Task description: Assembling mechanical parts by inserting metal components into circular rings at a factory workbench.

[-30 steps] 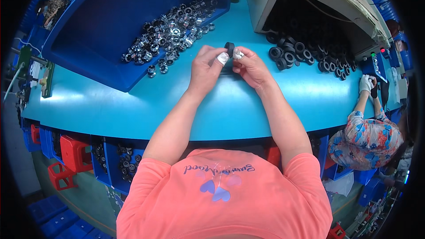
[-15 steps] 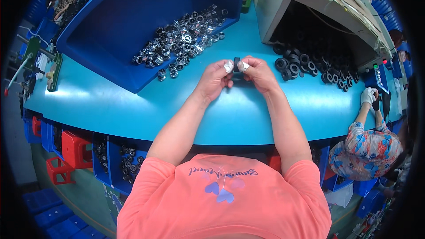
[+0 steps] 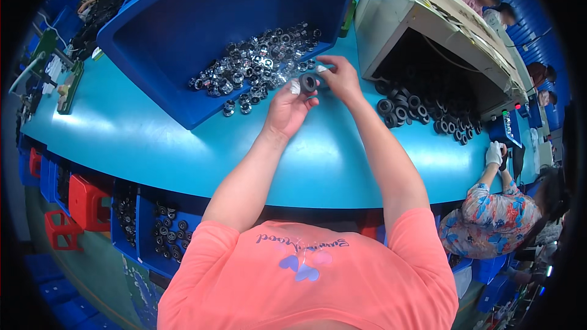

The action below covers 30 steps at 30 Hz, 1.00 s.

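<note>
Left hand point(image 3: 287, 110): I see it raised over the counter point(image 3: 153, 140), fingers point(image 3: 296, 87) pinched on the near side of a black ring point(image 3: 309, 82); the fingertip wears a white wrap.
Right hand point(image 3: 340, 78): I see it meeting the left one, fingers closed on the far side of the same ring, thumb and forefinger tips on its rim.
Black ring: held between both hands, just above the front lip of the blue bin point(image 3: 183, 30), off the counter, its round face turned toward me.
Blue bin: I read it as a big open tray tilted toward me, with a heap of shiny metal parts point(image 3: 257, 64) lying along its low front edge; a few have spilled onto the counter just beside the lip.
Grey box point(image 3: 422, 18): stands to the right of the hands, open at the front, with a pile of black rings point(image 3: 422, 107) spread out before it on the counter.
Neighbour point(image 3: 489, 214): a person in a flowered shirt sits at the right end, one white-gloved hand point(image 3: 494, 153) up at the counter edge, well apart from my two hands.
Under the counter: small blue bins point(image 3: 153, 226) with dark parts, and red stools point(image 3: 85, 198) beside them.
</note>
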Motion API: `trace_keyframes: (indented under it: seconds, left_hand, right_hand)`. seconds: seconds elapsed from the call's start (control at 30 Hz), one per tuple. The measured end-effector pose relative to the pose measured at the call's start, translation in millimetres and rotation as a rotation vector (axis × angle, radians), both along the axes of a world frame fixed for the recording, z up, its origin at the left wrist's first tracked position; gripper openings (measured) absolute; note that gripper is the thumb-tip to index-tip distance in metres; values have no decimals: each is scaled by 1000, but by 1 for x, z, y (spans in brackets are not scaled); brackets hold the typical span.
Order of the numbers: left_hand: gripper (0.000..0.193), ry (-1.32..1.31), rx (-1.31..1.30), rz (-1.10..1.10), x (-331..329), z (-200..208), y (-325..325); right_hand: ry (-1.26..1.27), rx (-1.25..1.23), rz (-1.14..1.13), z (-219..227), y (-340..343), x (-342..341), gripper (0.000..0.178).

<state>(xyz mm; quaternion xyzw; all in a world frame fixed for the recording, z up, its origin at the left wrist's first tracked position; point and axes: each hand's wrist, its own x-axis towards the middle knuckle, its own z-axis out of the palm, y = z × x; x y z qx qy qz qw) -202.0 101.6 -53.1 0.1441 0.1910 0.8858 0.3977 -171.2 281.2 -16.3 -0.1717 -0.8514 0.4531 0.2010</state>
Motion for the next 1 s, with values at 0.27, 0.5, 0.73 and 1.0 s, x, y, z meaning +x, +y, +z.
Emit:
trace_keyframes:
  seconds: [0.27,0.5,0.73,1.0]
  left_hand:
    - [35,15,-13,-33,0,4,2]
    - [33,10,-6,-26,1,0,3]
    - [29,79,-30,-47,5,6,4]
    - [25,152,-68,-58,8,8,4]
  right_hand:
    - [-31,567,-42,-35,11,-26,36]
    - [25,-184,-12,-5,6,27,32]
    - [226,-674,70,29,-29,89,30]
    - [263,-973,119,27,-32,99,31]
